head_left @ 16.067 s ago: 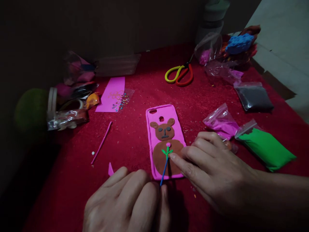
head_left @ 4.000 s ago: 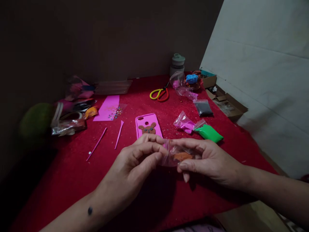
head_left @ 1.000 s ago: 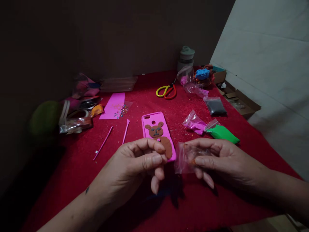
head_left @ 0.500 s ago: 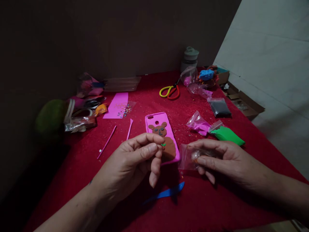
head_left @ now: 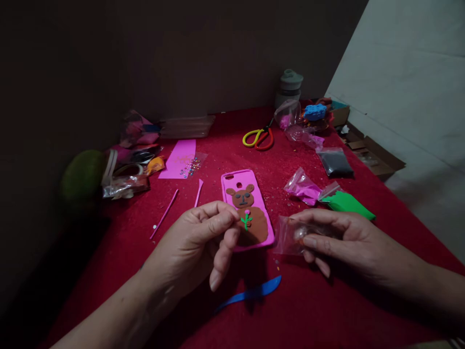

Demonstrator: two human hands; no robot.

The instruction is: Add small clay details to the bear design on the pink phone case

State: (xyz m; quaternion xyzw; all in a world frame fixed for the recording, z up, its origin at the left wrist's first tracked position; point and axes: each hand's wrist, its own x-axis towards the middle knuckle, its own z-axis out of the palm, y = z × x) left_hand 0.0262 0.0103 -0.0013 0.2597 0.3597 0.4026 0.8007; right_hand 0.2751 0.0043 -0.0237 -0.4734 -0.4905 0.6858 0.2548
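A pink phone case (head_left: 262,218) lies in the middle of the red cloth. On it is a brown clay bear (head_left: 258,224) with dark eyes and a green-stemmed pink flower (head_left: 246,220). Over the case's left edge hovers my left hand (head_left: 207,237), thumb and forefinger pinched together; anything between them is too small to make out. My right hand (head_left: 337,237) grips a small clear zip bag (head_left: 286,237) to the right of the case, and a bit of brown-orange shows inside. Below the case lies a blue plastic knife (head_left: 250,293).
Pink clay tools (head_left: 164,213) and a pink sheet with gems (head_left: 178,162) are on the left. Yellow-and-red scissors (head_left: 258,139) lie behind the case. Bags of pink (head_left: 303,189), green (head_left: 347,204) and black clay (head_left: 336,163) sit at right. A bottle (head_left: 289,87) stands at the back.
My left hand has drawn slightly left relative to the case, uncovering the flower on the bear's body. The right hand still holds the clear bag. The whole view has shifted a little.
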